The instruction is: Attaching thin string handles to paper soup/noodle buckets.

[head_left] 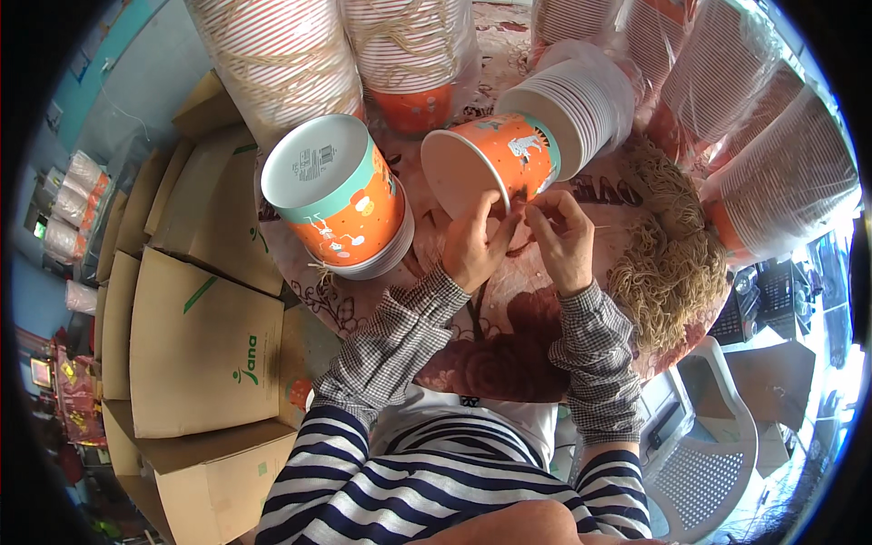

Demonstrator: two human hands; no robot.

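Observation:
An orange paper bucket (518, 150) with a mint band and white cartoon figures lies on its side, its open mouth toward the left. My left hand (477, 245) pinches the bucket's rim at its near edge. Close beside it, my right hand (565, 238) has thumb and fingertips brought together at the bucket's printed side; whatever they hold is too small to make out. To the left, a short stack of similar buckets (341, 222) stands upside down, its white base up. A heap of tan strings (658, 263) lies right of my right hand.
Nested white-rimmed buckets (572, 104) lie in plastic behind the worked one. Tall bagged stacks (282, 64) line the table's far side, more (781, 173) at right. The table has a floral cloth (509, 345). Cardboard boxes (209, 345) stand left; a white plastic chair (704, 481) is at lower right.

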